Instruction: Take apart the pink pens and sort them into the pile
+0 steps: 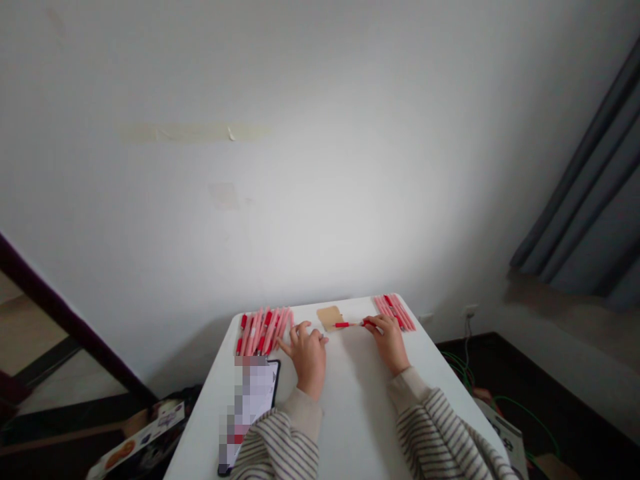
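My right hand is closed on a slim pen with red parts and a pale middle. The pen lies crosswise, its far end pointing left over the lower edge of a tan square on the table. My left hand is left of the pen and apart from it, fingers bent and spread. A small greyish spot shows by its thumb; I cannot make it out. Close to its outer fingers lies a row of pink and red pens. Another group of such pens lies beyond my right hand.
A phone with a partly blurred screen lies on the white table, left of my left forearm. A wall rises behind the table. Green cables and a box are at the right, a printed box at the left.
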Demonstrator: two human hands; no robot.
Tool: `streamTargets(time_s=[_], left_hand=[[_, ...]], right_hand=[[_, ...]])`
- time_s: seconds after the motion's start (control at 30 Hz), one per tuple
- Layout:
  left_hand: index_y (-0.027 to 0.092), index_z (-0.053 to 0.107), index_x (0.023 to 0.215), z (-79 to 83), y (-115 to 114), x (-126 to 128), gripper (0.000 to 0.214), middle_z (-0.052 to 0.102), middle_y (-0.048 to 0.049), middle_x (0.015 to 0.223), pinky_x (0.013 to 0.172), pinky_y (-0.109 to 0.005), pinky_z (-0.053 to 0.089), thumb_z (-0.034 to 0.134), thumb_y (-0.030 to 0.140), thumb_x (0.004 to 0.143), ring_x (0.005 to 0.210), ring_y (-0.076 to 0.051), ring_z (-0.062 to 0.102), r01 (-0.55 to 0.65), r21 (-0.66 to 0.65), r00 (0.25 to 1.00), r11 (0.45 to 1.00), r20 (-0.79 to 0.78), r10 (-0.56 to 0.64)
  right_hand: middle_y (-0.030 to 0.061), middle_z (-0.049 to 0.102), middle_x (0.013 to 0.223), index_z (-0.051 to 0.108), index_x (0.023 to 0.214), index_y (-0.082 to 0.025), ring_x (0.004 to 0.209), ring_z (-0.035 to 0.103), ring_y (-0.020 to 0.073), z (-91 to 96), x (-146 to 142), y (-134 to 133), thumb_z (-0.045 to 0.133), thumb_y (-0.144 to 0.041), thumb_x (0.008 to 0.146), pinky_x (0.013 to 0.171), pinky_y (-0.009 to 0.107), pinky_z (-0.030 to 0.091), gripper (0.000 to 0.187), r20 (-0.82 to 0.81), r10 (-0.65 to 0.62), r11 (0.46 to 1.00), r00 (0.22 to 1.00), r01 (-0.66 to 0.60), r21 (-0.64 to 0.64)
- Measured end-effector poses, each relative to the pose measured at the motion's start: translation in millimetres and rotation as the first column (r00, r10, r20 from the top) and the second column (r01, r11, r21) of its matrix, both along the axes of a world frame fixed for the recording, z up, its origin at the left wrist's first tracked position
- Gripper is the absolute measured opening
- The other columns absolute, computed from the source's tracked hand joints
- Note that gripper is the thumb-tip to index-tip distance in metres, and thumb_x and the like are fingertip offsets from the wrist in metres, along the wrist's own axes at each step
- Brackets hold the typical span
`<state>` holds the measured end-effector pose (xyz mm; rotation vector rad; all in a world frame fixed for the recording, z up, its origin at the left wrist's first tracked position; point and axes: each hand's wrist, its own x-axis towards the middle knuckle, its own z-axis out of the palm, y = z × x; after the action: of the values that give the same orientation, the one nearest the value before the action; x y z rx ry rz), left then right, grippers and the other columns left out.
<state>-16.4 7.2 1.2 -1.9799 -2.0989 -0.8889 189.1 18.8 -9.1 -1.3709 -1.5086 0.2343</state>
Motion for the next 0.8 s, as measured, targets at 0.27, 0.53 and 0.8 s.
streamTargets(time_s=[0.27,0.53,0.8], left_hand=[[0.028,0.071,0.077,5.5,-3,1,0.009,0.060,-0.0020,0.118,0.109,-0.065,0.009,0.063,0.033,0.078,0.118,-0.028,0.042,0.005,0.015,1.000,1.000,-0.023,-0.005],[0.033,0.069,0.096,9.2,-8,10,0.018,0.060,-0.0023,0.123,0.108,-0.070,0.001,0.057,0.036,0.084,0.121,-0.029,0.040,0.120,0.055,0.990,0.991,-0.077,-0.116],[0.036,0.064,0.110,3.6,-6,19,0.027,0.065,-0.0016,0.115,0.111,-0.068,0.002,0.047,0.041,0.089,0.127,-0.030,0.039,0.230,-0.016,0.967,0.973,-0.106,-0.230]], right_hand=[[0.0091,0.068,0.089,0.075,0.088,-0.023,0.092,0.053,0.0258,-0.4,1,1,0.043,-0.056,0.090,0.087,0.042,0.037,0.046,0.002,-0.003,1.000,1.000,0.003,-0.009],[0.0101,0.067,0.089,0.074,0.091,-0.020,0.093,0.051,0.0260,-2.1,3,2,0.041,-0.057,0.091,0.087,0.041,0.037,0.049,-0.012,-0.085,0.995,0.996,0.086,0.058],[0.0103,0.067,0.091,0.074,0.091,-0.021,0.099,0.051,0.0273,-4.1,5,2,0.040,-0.053,0.092,0.086,0.040,0.036,0.046,-0.002,-0.157,0.986,0.988,0.156,0.063]])
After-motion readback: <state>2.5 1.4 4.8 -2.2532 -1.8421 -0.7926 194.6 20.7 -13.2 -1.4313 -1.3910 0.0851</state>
